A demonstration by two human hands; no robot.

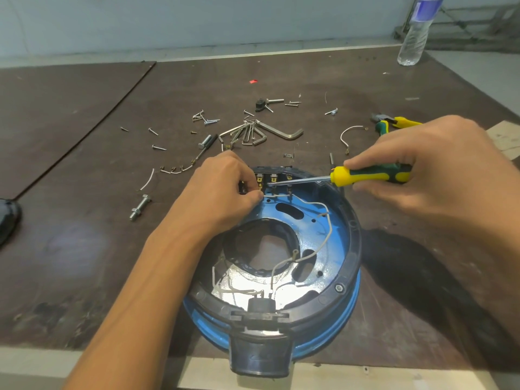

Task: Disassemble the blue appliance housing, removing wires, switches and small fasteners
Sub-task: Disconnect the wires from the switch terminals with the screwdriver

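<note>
The round blue appliance housing (336, 220) is seen lying open side up at the near edge of the brown table (84, 153), its black spout-like part (260, 356) overhanging the edge. White wires (323, 237) are looped loosely across its inner floor. At the far rim, a row of switch terminals (273, 179) is set in a black block. The left hand (225, 192) is curled there, and a white wire end is pinched between thumb and fingertips just beside the terminals. The yellow-and-green screwdriver (368, 177) is gripped by its handle in the right hand (422, 164), fingers wrapped round it, and its tip is laid against the middle terminal. Beyond, a bolt (139, 206), cut wire pieces (349, 133), loose screws (159, 148), hex keys (253, 133) and pliers (394, 123) are scattered. A water bottle (416, 32) is stood far right.
</note>
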